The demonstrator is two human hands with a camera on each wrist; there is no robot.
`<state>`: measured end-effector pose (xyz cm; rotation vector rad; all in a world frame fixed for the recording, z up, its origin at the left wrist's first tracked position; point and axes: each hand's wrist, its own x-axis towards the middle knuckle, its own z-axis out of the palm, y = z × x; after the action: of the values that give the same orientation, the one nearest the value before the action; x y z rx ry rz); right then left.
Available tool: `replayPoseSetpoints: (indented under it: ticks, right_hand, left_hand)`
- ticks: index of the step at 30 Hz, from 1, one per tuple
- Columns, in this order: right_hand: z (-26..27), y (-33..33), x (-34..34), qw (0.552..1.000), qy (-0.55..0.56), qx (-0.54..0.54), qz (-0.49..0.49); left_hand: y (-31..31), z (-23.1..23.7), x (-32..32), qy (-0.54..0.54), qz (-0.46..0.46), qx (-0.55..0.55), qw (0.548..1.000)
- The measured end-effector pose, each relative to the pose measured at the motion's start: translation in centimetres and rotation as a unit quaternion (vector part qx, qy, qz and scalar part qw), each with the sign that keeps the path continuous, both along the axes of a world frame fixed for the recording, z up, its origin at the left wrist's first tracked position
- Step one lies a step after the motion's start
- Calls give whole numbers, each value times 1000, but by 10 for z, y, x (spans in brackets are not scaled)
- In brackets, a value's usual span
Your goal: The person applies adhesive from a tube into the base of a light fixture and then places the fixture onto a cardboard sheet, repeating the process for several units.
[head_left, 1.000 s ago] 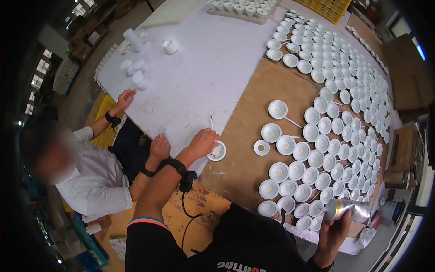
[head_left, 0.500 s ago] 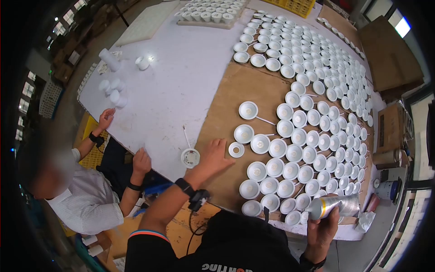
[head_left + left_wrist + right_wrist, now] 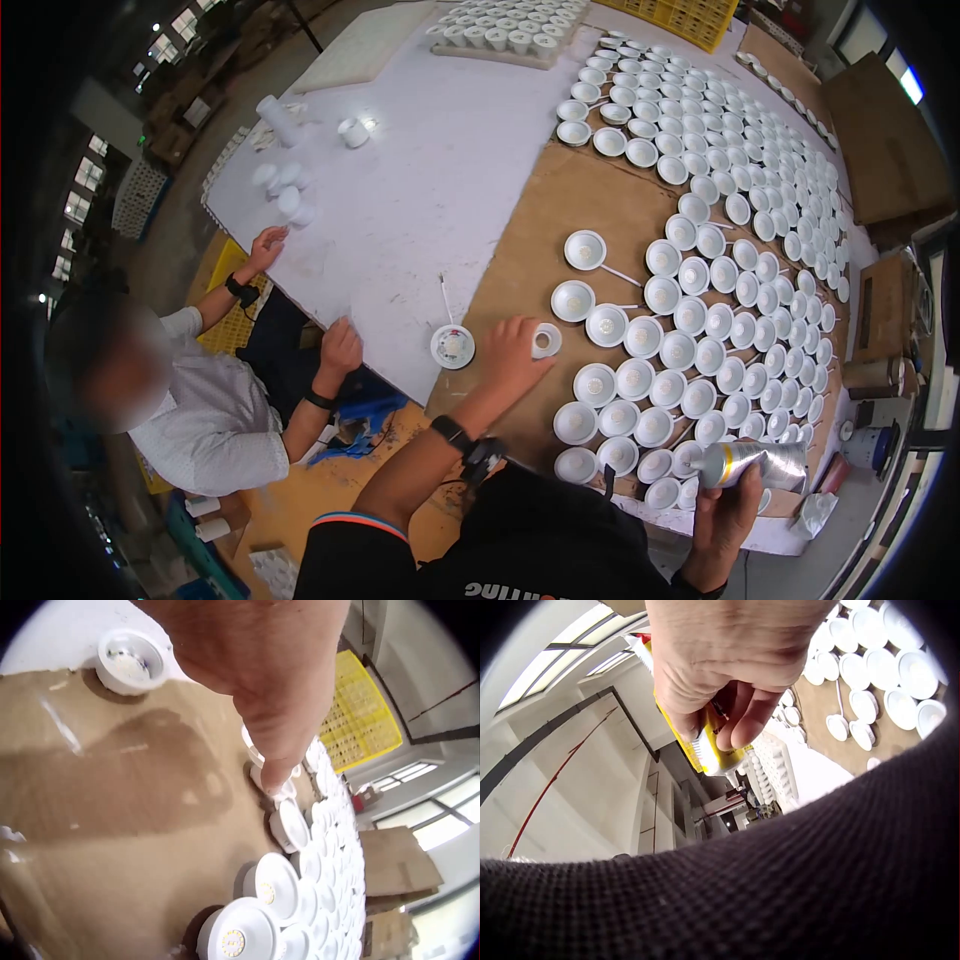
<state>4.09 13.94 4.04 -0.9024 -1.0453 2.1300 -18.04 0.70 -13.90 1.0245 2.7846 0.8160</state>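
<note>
Left hand (image 3: 508,362) has shifted from the wired white cup (image 3: 453,347) to the small white ring (image 3: 555,342) since a second ago.

Its thumb and fingers lie to either side of the ring, which rests on brown cardboard (image 3: 530,225) covering part of the tabletop (image 3: 400,200); whether they pinch it I cannot tell, as the hand hides much of the contact; the wired cup sits just left of that hand, near the cardboard's edge, its thin lead pointing away from the wearer; the right hand (image 3: 722,518) grips a silver tube (image 3: 778,466) with a yellow band, fingers curled round it, above the near end of the rows of white cups (image 3: 678,350); on the left, a person in a pale shirt (image 3: 215,410) has one hand near several white cylinders (image 3: 278,122).
</note>
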Motion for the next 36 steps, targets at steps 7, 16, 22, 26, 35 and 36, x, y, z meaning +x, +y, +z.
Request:
replayPoseSetpoints:
  ticks: [7,16,22,26,35,36]
  right_hand:
    - [-8,0,3,997,47,-46,39]
    - [1,-5,-3,998,31,-13,61]
    - [-2,-5,-2,998,12,-15,59]
    - [-1,-4,-2,999,-1,-6,44]
    - [-3,-9,-8,998,-42,1,-47]
    - [-3,-9,-9,998,-40,5,-54]
  left_hand:
    - [-91,19,-18,83,117,-30,989]
    - [-104,8,-23,65,107,-76,989]
    - [-114,-2,-26,70,84,-69,992]
    - [-110,10,-23,70,67,-61,993]
    - [-115,0,-22,78,21,-109,991]
    - [-115,-3,-22,81,17,-99,992]
